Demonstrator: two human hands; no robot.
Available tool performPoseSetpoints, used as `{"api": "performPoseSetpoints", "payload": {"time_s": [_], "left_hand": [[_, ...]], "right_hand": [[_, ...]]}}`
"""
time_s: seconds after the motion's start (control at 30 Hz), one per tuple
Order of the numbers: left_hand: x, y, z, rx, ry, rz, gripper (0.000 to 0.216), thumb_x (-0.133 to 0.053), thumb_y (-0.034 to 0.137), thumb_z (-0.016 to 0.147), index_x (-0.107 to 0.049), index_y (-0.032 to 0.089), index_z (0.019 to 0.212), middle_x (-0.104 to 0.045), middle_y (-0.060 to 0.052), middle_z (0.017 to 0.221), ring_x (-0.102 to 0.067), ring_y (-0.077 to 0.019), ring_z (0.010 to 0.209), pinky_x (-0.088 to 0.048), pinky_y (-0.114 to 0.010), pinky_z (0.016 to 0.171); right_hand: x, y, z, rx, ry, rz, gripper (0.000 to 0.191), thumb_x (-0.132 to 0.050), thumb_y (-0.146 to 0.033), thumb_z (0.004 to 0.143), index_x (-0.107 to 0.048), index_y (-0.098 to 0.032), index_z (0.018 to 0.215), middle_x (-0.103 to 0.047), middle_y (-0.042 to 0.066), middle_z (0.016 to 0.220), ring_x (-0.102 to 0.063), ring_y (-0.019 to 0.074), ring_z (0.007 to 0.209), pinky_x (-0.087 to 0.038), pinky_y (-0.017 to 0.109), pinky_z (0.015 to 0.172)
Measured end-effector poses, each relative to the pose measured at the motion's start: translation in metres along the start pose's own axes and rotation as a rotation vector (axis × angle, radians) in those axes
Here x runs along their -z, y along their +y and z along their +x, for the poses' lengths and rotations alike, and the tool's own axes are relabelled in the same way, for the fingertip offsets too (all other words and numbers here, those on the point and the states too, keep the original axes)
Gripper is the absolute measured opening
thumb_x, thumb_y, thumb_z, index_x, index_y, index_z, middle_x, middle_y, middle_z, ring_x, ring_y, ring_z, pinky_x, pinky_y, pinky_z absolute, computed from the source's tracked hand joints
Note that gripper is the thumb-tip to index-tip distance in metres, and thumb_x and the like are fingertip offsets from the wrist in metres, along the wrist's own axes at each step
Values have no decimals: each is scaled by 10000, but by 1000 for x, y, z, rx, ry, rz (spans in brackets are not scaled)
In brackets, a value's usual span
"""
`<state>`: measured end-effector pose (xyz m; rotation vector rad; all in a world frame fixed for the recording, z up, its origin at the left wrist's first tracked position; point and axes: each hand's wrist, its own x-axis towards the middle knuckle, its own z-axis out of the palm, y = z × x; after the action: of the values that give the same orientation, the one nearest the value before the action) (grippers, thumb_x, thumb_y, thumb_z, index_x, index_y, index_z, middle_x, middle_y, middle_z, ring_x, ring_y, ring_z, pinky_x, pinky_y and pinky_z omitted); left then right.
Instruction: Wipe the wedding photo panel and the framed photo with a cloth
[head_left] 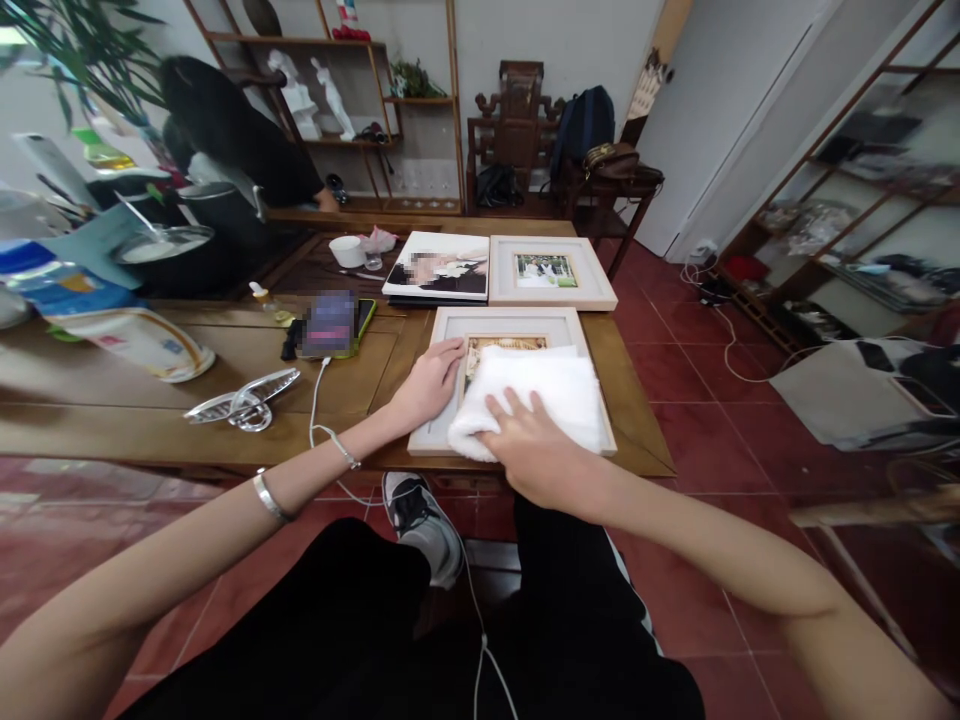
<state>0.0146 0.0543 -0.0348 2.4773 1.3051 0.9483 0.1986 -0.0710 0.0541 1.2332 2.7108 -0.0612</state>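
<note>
A pale wooden picture frame (596, 425) lies flat at the table's near edge, with a wide white border around its picture. My left hand (431, 385) rests across the frame's left side, fingers stretched out over the border. On top of the frame lies a folded white towel (551, 380), hiding most of the picture. My right hand (536, 450) presses on the towel's near left part with its fingers spread.
Behind are a second frame (592, 285) and a photo album (435, 290). Leftward lie a phone (334, 325) with a white cable, a clear hair claw (247, 400), a dropper bottle (266, 300) and a blue-capped bottle (105, 320). Another person (232, 130) sits behind.
</note>
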Motion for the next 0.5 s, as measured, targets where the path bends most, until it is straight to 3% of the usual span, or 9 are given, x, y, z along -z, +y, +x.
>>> {"api": "performPoseSetpoints", "payload": {"time_s": [0.2, 0.5], "left_hand": [[2, -3, 1, -1, -36, -15, 381, -360, 208, 923, -658, 157, 1155, -616, -109, 1307, -550, -249, 1245, -414, -453, 1102], [3, 0, 0, -11, -27, 10, 368, -372, 221, 936, -661, 119, 1138, -606, -144, 1314, -546, -260, 1253, -415, -439, 1108]], "right_hand": [[-11, -8, 13, 9, 104, -26, 420, -433, -103, 865, -632, -80, 1234, -412, 289, 1454, -362, 451, 1354, -290, 659, 1039], [-10, 39, -52, -193, -23, -119, 472, -466, -19, 791, -647, -86, 1223, -406, 235, 1483, -317, 429, 1390, -290, 598, 1084]]}}
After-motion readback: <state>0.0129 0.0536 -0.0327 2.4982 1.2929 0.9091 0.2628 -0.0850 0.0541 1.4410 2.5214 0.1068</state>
